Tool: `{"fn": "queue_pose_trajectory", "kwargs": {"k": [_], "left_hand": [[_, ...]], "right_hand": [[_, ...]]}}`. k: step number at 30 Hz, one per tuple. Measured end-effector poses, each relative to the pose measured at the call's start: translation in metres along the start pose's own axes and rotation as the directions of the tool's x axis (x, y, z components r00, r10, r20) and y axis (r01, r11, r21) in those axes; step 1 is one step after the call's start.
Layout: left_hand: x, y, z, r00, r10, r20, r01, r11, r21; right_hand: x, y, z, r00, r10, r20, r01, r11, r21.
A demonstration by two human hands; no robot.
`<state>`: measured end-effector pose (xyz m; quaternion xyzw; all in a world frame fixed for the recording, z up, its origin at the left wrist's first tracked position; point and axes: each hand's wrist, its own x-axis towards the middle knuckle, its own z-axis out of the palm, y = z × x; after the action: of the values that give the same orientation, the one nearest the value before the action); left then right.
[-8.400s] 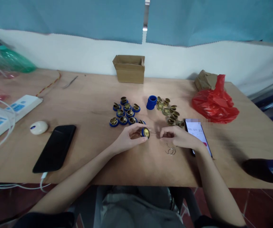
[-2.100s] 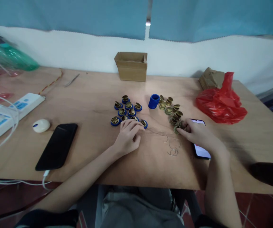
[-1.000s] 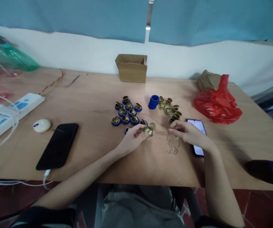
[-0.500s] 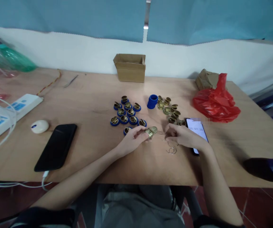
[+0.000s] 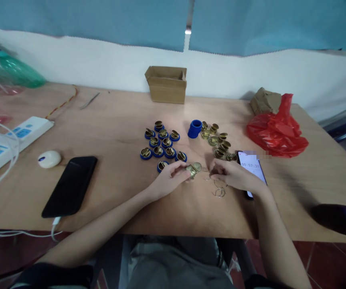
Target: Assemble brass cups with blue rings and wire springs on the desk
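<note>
A round brass-coloured metal piece with a raised flap (image 5: 195, 169) is pinched in the fingertips of my left hand (image 5: 170, 179). Over the wire rings my right hand (image 5: 228, 172) has its fingers curled together; whether they hold a ring is hidden. Thin metal wire rings (image 5: 219, 193) lie on the table just below it. Several similar brass pieces seated in blue rings (image 5: 169, 152) are grouped beyond my left hand. A stack of blue rings (image 5: 195, 128) stands further back, beside several loose brass pieces (image 5: 213, 140).
A lit phone showing a timer (image 5: 252, 170) lies partly under my right wrist. At the left are a black phone (image 5: 70, 186), a white rounded object (image 5: 49, 159) and a power strip (image 5: 13, 140). A cardboard box (image 5: 168, 90) and a red bag (image 5: 276, 134) stand behind.
The view has shifted slightly. Both hands stay nearly in place, the left still pinching the brass piece and the right still at the wire rings.
</note>
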<state>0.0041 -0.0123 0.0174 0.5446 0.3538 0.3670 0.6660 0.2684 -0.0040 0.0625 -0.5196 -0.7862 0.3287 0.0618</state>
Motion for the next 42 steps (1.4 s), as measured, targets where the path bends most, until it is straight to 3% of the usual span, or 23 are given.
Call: {"fn": "queue_pose_trajectory", "kwargs": {"k": [13,20,28,34,42], "left_hand": [[-0.002,0.004,0.002,1.000,-0.005,0.014,0.005,1.000,0.009],[-0.001,0.002,-0.001,1.000,-0.013,-0.009,0.014,1.000,0.011],[-0.003,0.005,0.001,1.000,-0.006,0.010,0.006,1.000,-0.002],[-0.003,0.006,0.002,1.000,-0.009,-0.004,0.009,1.000,0.008],[-0.001,0.005,0.002,1.000,0.007,-0.028,-0.007,1.000,0.000]], "right_hand": [[0.006,-0.011,0.002,0.995,0.013,-0.101,-0.009,0.999,0.036],[0.007,-0.003,0.004,0.998,0.049,-0.044,-0.050,0.999,-0.010],[0.009,-0.012,0.004,0.984,0.033,-0.175,-0.030,0.999,0.025],[0.011,-0.005,0.009,0.994,0.037,-0.099,-0.039,0.999,-0.022],[0.013,-0.003,0.008,0.975,-0.012,-0.222,-0.004,0.998,-0.068]]}}
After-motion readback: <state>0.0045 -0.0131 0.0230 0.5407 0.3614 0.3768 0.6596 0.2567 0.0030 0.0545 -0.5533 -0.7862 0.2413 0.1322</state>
